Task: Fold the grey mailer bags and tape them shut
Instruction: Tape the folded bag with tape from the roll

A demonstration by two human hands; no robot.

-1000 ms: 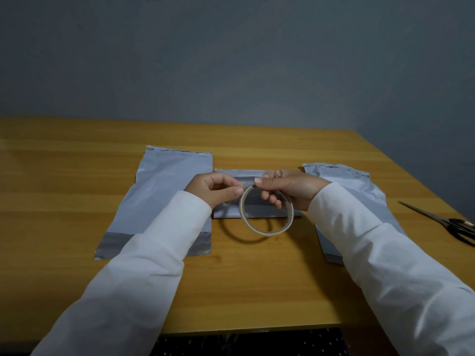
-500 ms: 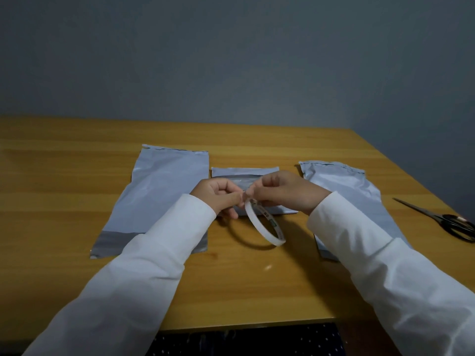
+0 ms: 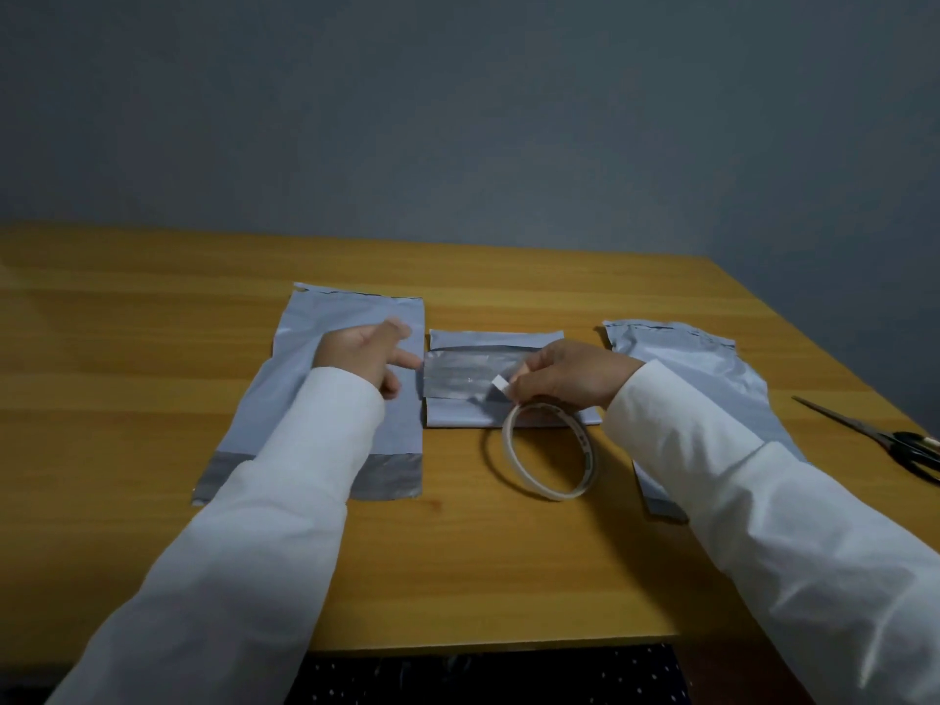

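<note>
Two hands: right hand (image 3: 569, 379) pinches tape roll (image 3: 547, 452); left hand (image 3: 363, 356) open.

The wooden table (image 3: 508, 577) is showing a warm honey-yellow grain. The flat mailer bag (image 3: 351, 338) is showing pale grey with a darker grey band at its near end; the folded mailer bag (image 3: 458, 379) is showing silvery grey. The tape roll (image 3: 544, 452) is looking off-white, the sleeves (image 3: 285, 491) white, the scissors (image 3: 910, 445) black-handled, and the wall (image 3: 458, 119) blue-grey.
</note>
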